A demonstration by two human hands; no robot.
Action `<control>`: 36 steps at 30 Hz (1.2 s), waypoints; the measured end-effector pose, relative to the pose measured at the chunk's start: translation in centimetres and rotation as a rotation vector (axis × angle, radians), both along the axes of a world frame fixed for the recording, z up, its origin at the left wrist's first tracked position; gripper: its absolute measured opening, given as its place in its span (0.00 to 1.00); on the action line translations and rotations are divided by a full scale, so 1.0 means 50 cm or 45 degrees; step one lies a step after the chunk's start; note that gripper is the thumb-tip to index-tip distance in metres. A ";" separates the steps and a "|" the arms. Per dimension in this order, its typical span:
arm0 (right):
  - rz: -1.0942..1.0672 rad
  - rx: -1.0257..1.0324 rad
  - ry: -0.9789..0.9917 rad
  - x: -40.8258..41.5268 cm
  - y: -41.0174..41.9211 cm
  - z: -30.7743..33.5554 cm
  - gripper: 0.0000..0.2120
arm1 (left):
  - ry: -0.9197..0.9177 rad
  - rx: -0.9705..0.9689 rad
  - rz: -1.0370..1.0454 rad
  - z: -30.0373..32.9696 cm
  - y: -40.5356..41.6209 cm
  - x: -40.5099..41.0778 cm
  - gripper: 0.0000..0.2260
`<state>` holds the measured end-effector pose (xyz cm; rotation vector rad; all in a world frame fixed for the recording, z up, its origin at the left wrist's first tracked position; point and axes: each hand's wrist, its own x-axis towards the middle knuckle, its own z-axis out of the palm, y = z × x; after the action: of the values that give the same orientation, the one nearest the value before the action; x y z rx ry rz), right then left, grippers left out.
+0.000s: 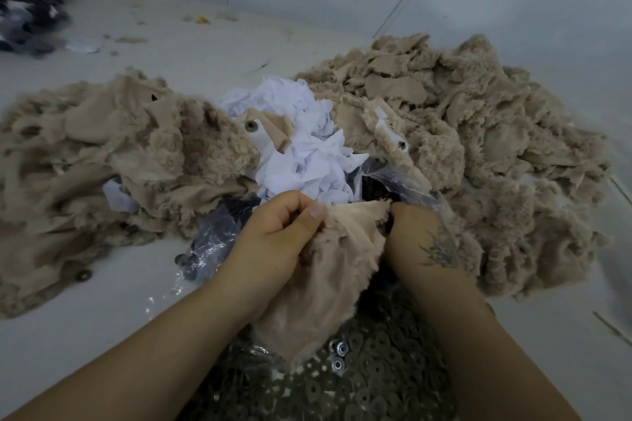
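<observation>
Left hand (pixel 273 232): fingers curled, thumb and forefinger pinching the upper left edge of a beige plush piece (pixel 328 287). Right hand (pixel 422 237): curled round the piece's upper right edge, its fingertips hidden in the pile. The piece hangs between both hands, backing side toward the camera, directly above a heap of metal eyelets (pixel 376 376) at the near table edge. Just beyond the hands lie a clear plastic bag (pixel 219 236) with dark contents and a mound of white scraps (pixel 307 150). Flanking these are a left plush pile (pixel 102 161) and a right plush pile (pixel 485 126). Dark cloth (pixel 27 10) lies at the far left corner of the pale table (pixel 102 318).
</observation>
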<state>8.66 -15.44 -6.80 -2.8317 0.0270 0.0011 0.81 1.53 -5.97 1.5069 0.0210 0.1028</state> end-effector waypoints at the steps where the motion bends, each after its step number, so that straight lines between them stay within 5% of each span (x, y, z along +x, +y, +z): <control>1: 0.007 0.097 0.024 0.006 -0.004 -0.009 0.11 | -0.023 0.011 -0.030 0.000 0.000 -0.002 0.09; 5: 0.048 0.136 -0.033 0.010 -0.014 -0.023 0.10 | -0.044 0.239 -0.097 -0.008 0.000 -0.006 0.14; 12: 0.186 -0.022 -0.193 -0.004 -0.029 -0.024 0.08 | -0.132 0.427 -0.056 -0.014 -0.003 -0.005 0.09; 20: 0.081 0.207 -0.281 -0.006 -0.033 -0.029 0.04 | -0.165 0.338 0.022 -0.021 -0.002 -0.002 0.04; 26: 0.047 0.393 -0.401 -0.021 -0.036 -0.010 0.11 | -0.176 0.251 0.062 -0.025 0.000 0.001 0.12; 29: 0.001 0.364 -0.521 -0.039 -0.047 0.015 0.01 | -0.184 0.208 0.075 -0.020 -0.003 0.002 0.13; 36: 0.104 0.221 -0.298 -0.062 -0.045 0.018 0.04 | -0.177 0.172 0.157 -0.011 -0.002 0.007 0.14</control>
<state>5.57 -17.67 -5.91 -2.6387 -0.1341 -0.2949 1.17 1.41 -6.53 1.6302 -0.0046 0.3133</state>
